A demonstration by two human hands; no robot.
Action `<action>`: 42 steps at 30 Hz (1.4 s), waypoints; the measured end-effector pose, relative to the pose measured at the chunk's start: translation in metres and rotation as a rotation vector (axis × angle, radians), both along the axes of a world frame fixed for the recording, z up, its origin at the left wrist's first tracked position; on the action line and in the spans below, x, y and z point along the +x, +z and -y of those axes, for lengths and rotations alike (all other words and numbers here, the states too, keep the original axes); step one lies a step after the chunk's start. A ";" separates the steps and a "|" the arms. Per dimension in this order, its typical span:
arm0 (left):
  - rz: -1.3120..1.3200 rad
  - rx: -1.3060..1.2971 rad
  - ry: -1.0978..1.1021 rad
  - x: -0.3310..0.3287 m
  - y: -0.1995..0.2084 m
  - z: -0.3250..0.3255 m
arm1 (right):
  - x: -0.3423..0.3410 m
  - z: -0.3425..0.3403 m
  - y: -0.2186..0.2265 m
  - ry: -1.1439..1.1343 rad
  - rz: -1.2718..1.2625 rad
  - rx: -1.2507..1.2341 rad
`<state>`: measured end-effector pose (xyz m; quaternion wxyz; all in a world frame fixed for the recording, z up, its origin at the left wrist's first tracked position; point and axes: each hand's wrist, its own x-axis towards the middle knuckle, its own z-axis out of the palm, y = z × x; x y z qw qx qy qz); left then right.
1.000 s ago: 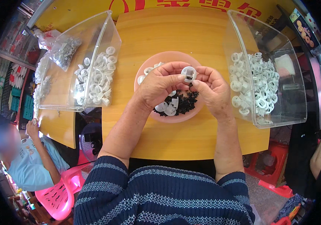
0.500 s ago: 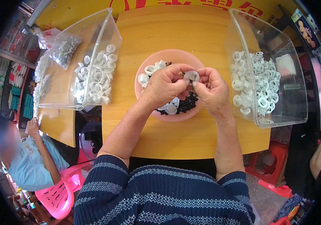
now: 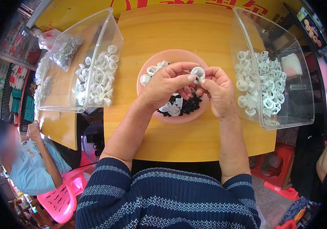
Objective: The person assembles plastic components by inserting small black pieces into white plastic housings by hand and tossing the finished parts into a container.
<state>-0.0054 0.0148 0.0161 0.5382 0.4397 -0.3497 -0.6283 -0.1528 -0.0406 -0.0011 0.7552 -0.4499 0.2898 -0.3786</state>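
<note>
Over a pink round plate (image 3: 175, 55), my left hand (image 3: 165, 82) and my right hand (image 3: 220, 89) meet at a small white ring-shaped plastic part (image 3: 198, 71). Both hands pinch it between thumb and fingers, and its round, hollow side shows. A dark speck is visible near my thumb tips, too small to name. Small black pieces (image 3: 191, 107) lie heaped on the near right of the plate. Several white plastic parts (image 3: 174, 110) rest on them, and more white parts (image 3: 152, 70) sit at the plate's far left. My hands hide the plate's middle.
Clear plastic bins holding white parts stand left (image 3: 104, 82) and right (image 3: 268, 84) on the wooden table (image 3: 178, 28). A bag of small grey pieces (image 3: 66, 51) lies at the left bin. Another person (image 3: 37, 164) sits at left; another person's hand (image 3: 325, 156) shows at right.
The white part has turned in my fingers, now showing its hollow ring side, and sits slightly higher. My right hand has shifted a little to the right.
</note>
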 end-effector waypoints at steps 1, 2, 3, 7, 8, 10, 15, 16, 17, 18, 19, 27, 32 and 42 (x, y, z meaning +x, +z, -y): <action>-0.031 -0.028 -0.018 0.003 -0.003 0.000 | -0.001 0.000 0.001 0.031 0.065 0.068; -0.027 -0.031 -0.019 0.002 -0.006 0.000 | -0.001 -0.001 0.001 0.030 0.069 0.065; -0.107 -0.041 0.002 0.002 -0.009 0.000 | 0.000 -0.002 0.000 0.051 0.060 0.048; -0.238 0.015 -0.005 0.009 -0.010 0.004 | 0.001 -0.009 -0.004 -0.089 -0.312 -0.406; -0.217 0.039 -0.007 0.011 -0.009 0.004 | 0.002 -0.009 -0.003 -0.090 -0.308 -0.400; -0.171 0.068 -0.029 0.014 -0.010 0.003 | 0.003 -0.009 -0.001 -0.260 -0.469 -0.954; -0.077 0.116 -0.080 0.012 -0.008 0.003 | 0.002 -0.005 0.000 -0.294 -0.521 -1.282; -0.067 0.132 -0.077 0.013 -0.008 0.002 | 0.002 -0.005 0.000 -0.305 -0.526 -1.315; -0.059 0.147 -0.076 0.013 -0.009 0.002 | 0.002 -0.005 -0.001 -0.307 -0.527 -1.313; -0.058 0.148 -0.078 0.013 -0.010 0.002 | 0.001 -0.004 -0.001 -0.265 -0.522 -1.303; -0.068 0.159 -0.083 0.014 -0.011 0.002 | 0.000 -0.003 -0.002 -0.223 -0.516 -1.293; -0.032 0.170 -0.112 0.013 -0.009 0.001 | 0.002 -0.006 -0.001 -0.269 -0.575 -1.366; -0.073 0.152 -0.147 0.012 -0.011 0.000 | 0.004 -0.006 -0.001 -0.295 -0.563 -1.357; -0.204 0.124 -0.124 0.014 -0.014 0.002 | 0.004 -0.006 0.000 -0.245 -0.452 -1.111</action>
